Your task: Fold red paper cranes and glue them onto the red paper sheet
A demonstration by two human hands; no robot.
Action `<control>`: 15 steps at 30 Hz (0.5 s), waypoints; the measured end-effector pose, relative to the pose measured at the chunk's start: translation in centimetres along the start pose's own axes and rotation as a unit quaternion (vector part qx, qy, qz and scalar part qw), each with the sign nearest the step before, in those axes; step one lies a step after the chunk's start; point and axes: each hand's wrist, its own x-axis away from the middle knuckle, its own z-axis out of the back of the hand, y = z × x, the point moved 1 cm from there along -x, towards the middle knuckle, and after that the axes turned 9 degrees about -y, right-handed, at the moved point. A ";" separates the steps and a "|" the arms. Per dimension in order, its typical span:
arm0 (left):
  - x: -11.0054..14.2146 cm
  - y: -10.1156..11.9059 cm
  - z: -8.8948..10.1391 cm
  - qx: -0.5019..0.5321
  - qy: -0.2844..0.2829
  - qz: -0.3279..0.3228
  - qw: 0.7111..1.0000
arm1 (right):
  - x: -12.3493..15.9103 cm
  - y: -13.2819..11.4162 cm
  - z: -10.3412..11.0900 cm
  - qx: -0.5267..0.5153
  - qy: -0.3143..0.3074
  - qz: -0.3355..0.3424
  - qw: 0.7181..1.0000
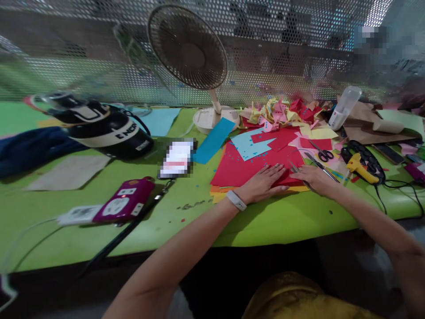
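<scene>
My left hand [264,182], with a pale band on the wrist, lies flat on a stack of red paper [229,170], fingers stretched out. Orange and yellow sheets show under the stack's near edge. Close beside it, my right hand [314,178] is closed around a slim, pointed grey tool [293,167] at the right side of the red paper; its exact kind is unclear. On the stack lie a light blue sheet [250,148] and smaller red pieces, with tiny blue paper bits scattered about. Dark-handled scissors [325,155] and a pen-like tool [322,167] lie just beyond my right hand.
A fan [187,48] stands behind the paper, beside a pile of folded paper scraps [279,113]. Leftward are a black bottle [113,135], a phone [177,158] and a purple power adapter [124,199] with a cable. A yellow glue gun [357,166] lies at right.
</scene>
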 end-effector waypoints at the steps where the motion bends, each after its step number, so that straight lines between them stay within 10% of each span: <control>1: 0.0 -0.1 0.1 -0.003 -0.005 0.011 1.000 | 0.0 0.1 0.1 -0.002 0.004 0.004 1.000; 15: 1.2 -2.2 1.5 0.005 -0.071 0.034 0.997 | -0.3 1.7 1.2 -0.015 0.004 0.078 0.997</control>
